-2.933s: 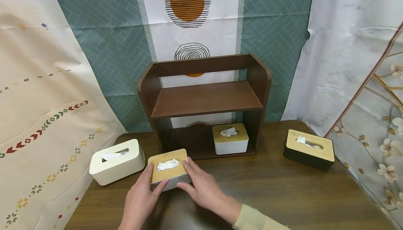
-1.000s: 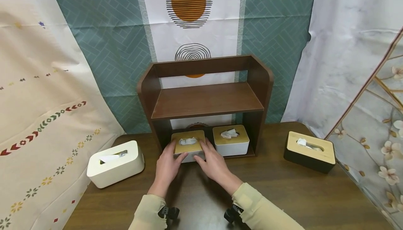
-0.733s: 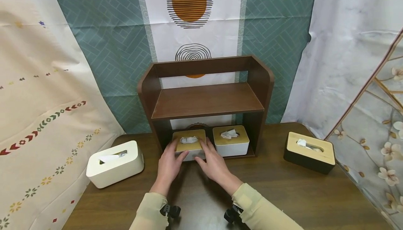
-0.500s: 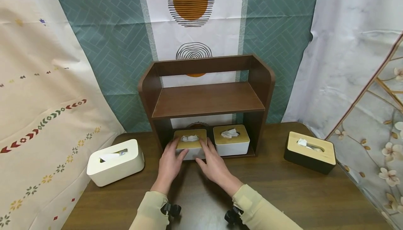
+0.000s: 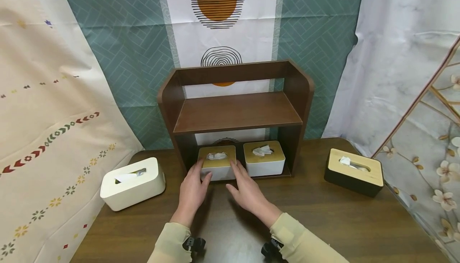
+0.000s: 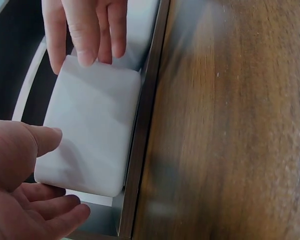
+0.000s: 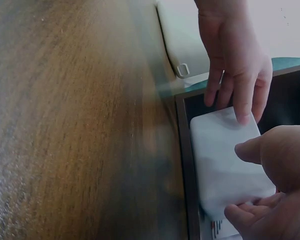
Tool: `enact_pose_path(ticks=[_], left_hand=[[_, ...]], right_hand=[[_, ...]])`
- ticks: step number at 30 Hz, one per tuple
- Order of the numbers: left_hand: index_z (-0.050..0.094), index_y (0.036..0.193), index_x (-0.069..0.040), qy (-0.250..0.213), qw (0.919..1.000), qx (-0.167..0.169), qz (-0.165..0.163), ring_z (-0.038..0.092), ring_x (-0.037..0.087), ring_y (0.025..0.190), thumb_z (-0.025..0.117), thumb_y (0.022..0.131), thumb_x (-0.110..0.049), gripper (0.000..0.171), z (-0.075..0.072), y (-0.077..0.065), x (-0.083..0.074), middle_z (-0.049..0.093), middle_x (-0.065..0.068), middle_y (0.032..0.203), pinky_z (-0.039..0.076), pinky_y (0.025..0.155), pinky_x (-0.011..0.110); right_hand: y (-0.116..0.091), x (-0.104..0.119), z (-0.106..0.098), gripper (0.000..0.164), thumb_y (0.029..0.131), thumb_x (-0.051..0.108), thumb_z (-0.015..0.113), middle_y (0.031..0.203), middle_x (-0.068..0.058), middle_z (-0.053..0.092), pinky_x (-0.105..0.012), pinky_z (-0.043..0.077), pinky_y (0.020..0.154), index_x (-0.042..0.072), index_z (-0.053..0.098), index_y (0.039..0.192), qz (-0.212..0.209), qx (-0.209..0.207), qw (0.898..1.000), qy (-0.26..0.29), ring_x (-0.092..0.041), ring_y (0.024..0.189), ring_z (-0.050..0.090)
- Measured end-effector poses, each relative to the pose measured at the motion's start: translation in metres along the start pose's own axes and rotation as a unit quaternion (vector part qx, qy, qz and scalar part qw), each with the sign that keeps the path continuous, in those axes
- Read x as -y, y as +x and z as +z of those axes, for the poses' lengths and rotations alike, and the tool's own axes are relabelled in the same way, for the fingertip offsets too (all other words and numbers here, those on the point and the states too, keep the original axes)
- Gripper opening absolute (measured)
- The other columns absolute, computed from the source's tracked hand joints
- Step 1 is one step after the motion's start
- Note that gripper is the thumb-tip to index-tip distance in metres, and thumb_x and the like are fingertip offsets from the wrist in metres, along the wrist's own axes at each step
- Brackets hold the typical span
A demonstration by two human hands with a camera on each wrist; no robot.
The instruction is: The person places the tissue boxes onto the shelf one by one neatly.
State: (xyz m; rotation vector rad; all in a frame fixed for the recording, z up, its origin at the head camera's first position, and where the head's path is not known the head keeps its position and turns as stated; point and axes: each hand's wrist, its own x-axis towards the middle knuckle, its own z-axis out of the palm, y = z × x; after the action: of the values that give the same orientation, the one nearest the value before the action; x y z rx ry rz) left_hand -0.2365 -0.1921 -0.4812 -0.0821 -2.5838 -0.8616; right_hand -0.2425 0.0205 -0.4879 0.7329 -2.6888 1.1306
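A white tissue box with a wood-look lid (image 5: 217,171) sits at the left of the bottom shelf. My left hand (image 5: 193,189) is at its left side, fingers fairly straight and thumb near the front face. My right hand (image 5: 248,189) is at the right side, its index finger by the lid's edge and its thumb standing off the front. In the left wrist view the box's white front (image 6: 92,125) lies between both hands; whether the fingertips touch it is hard to tell. A similar tissue box (image 5: 264,159) stands just to its right.
The brown two-tier shelf (image 5: 237,113) stands on the wooden table (image 5: 305,223), against patterned cloth. A cream tissue box (image 5: 133,183) is left of the shelf. A black tissue box with a wood-look lid (image 5: 353,171) is on the right.
Both hands carried the tissue box from the table, right and back, onto the bottom shelf beside the other. Over the last half second, my right thumb has drawn away from the box's front.
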Motion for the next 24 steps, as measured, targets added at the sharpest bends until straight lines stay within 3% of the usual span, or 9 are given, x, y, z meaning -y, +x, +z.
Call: enact_pose_path(ticks=[10,24], left_hand=[[0.057,0.156,0.000,0.006,0.9998,-0.009,0.015,0.064,0.050,0.134,0.079,0.102,-0.005,0.059,-0.0011,-0.0032,-0.0007,0.061,0.030,0.150,0.053,0.104,0.068],[0.055,0.157,0.000,0.008,0.9999,-0.003,0.013,0.063,0.051,0.134,0.080,0.100,-0.004,0.062,-0.0012,-0.0032,0.0016,0.059,0.032,0.152,0.053,0.104,0.068]], right_hand=[[-0.0008,-0.0006,-0.0028,0.080,0.110,0.017,0.072,0.177,-0.028,0.026,-0.062,0.050,0.111,0.006,0.027,0.175,0.008,0.011,1.000,0.007,-0.049,0.147,0.052],[0.0003,0.0006,-0.0007,0.080,0.109,0.018,0.072,0.177,-0.029,0.027,-0.062,0.049,0.114,0.006,0.028,0.175,0.008,0.010,1.000,0.003,-0.048,0.150,0.048]])
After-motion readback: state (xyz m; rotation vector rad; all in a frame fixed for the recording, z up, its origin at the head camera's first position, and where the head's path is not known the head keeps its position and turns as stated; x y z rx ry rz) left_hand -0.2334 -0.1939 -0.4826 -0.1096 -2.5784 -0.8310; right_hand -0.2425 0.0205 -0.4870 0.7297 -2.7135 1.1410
